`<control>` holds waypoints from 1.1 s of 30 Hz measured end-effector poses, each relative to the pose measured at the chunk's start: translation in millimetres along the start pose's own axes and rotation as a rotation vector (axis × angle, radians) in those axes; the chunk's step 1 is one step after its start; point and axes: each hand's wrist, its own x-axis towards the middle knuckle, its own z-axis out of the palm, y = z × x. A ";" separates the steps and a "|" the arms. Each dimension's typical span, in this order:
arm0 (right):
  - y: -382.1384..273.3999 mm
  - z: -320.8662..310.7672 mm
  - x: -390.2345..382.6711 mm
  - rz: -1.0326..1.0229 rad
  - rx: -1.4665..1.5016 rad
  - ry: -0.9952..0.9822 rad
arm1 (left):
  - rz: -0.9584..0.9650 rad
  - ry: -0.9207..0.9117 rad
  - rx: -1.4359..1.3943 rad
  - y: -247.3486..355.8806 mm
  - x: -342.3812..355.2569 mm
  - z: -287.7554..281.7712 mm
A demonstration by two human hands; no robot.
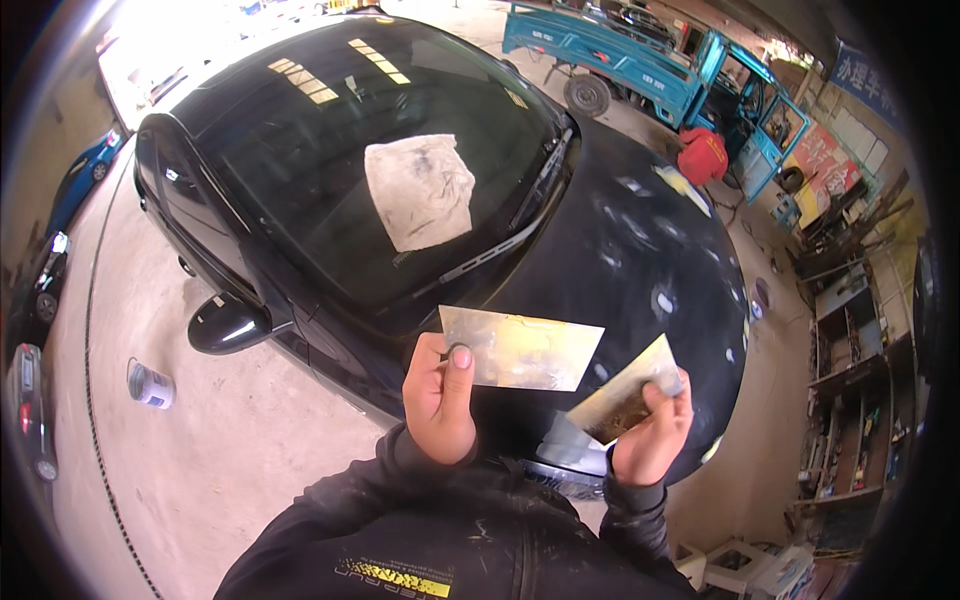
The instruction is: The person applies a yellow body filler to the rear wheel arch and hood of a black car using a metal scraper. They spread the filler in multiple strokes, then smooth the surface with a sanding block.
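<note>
My left hand (438,405) grips the near end of a flat metal putty spreader (530,350), thumb on top. Pale yellow smears cover that blade. In my right hand (652,438) is a second putty spreader (628,385), tilted, with yellowish and dark brown residue on its face. The two blades are close together but apart, above the front of a black car. Its dull black hood (570,270) has several pale sanded or filled spots. A dirty white cloth (418,192) lies on the windshield (310,170).
A wing mirror (230,322) sticks out at the left. On the floor beside the car stands an open can (150,384). Shelving (850,390) lines the right side. A person in red (702,155) crouches by a blue truck (640,75) at the far right.
</note>
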 end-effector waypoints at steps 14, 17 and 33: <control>-24.9 60.4 1.0 -1.100 -0.869 -0.311 | 0.316 0.073 0.112 9.9 -4.8 39.3; -23.4 58.1 7.8 -1.067 -0.896 -0.324 | 0.355 0.051 0.135 1.9 4.6 47.4; 83.8 -50.1 127.2 0.094 -0.108 0.026 | -0.093 0.255 0.108 -148.6 104.4 -45.2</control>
